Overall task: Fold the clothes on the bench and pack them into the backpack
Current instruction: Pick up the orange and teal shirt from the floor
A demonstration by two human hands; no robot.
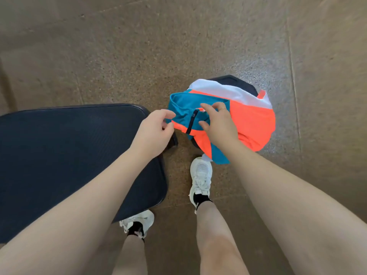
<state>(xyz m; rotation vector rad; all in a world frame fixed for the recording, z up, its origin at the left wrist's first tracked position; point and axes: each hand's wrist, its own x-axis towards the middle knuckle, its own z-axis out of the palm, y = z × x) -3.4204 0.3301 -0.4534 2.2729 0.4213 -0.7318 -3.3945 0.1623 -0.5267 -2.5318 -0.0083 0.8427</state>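
Note:
A folded garment (252, 122) in orange, teal and white is held above a dark backpack (236, 81) on the floor, covering most of it. My left hand (154, 132) pinches the garment's teal left edge between thumb and fingers. My right hand (218, 121) lies on top of the garment near a short black zip, its fingers curled over the cloth. The black padded bench (69, 155) fills the left side with no clothes on its visible top.
The speckled brown floor (158, 46) surrounds everything. My two feet in white trainers (200, 179) stand just below the garment and beside the bench's right end. The bench's corner sits close to the left of the backpack.

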